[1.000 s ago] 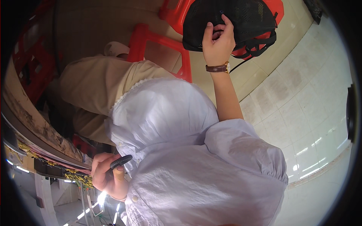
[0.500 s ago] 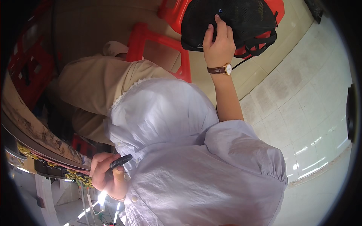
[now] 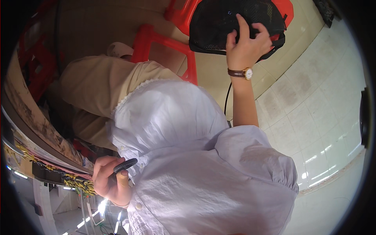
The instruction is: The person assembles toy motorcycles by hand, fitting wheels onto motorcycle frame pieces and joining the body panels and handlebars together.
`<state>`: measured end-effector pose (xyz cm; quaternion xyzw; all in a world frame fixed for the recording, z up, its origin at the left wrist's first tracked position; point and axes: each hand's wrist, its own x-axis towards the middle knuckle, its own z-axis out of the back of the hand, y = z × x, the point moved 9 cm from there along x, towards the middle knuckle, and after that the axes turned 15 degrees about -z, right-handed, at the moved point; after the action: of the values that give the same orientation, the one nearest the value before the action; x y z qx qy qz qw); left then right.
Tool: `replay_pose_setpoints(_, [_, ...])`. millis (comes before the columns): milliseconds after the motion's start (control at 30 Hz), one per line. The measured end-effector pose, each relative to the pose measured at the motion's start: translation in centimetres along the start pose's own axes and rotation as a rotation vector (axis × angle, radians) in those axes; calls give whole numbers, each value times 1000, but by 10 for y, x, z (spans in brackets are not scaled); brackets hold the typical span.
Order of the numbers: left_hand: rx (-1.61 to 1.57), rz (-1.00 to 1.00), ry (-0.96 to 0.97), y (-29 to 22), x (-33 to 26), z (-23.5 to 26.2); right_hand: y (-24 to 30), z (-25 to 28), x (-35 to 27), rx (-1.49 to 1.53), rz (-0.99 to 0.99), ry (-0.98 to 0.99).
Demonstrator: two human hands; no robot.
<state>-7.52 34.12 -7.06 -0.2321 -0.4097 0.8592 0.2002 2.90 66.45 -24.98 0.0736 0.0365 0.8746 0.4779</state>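
Observation:
My left hand [image 3: 112, 181] is at the lower left, beside the white shirt. Between its thumb and fingertips it pinches a small black ribbed piece [image 3: 125, 165], oblong and slightly curved; its exact kind is unclear. My right arm reaches to the top of the view, a brown-strapped watch on the wrist. There my right hand [image 3: 249, 45] is over a black mesh bag [image 3: 213, 29], fingers apart and partly bent. It holds nothing that I can see; whether the fingertips press on the mesh cannot be told. The bag rests on a red plastic stool [image 3: 288, 9].
Another red stool [image 3: 147, 45] stands beside the bag, near my legs in beige trousers [image 3: 98, 84]. A worn table edge [image 3: 43, 131] curves along the left, with yellow and black cords [image 3: 80, 186] by it. A black cable [image 3: 228, 98] hangs beside my right forearm.
My right hand has slid right across the bag, its fingers spreading wider. The bag's strap side is now more covered, and the cable beside the forearm shows more. The left hand keeps its pinch.

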Motion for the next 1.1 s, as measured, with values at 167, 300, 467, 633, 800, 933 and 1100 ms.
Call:
replay_pose_setpoints(167, [-80,-17,-13,0,-4,3,-1,9,11,-70,137,-84])
replay_pose_setpoints(300, [-93,-27,-46,2,-12,9,-5,-1,20,-34,209,-49])
replay_pose_setpoints(467, [-102,-75,-53,2,-21,17,-17,-3,24,152,166,-12])
replay_pose_setpoints(633, [-147,-94,-135,-4,-32,33,-19,8,27,269,133,-12])
replay_pose_setpoints(800, [-251,-40,-257,-5,-47,52,40,80,20,643,166,-28])
replay_pose_setpoints(933, [-289,-12,-305,8,-69,72,167,141,-54,1349,144,861])
replay_pose_setpoints(1100, [-369,-75,-353,6,-93,94,273,202,-176,1026,731,1550])
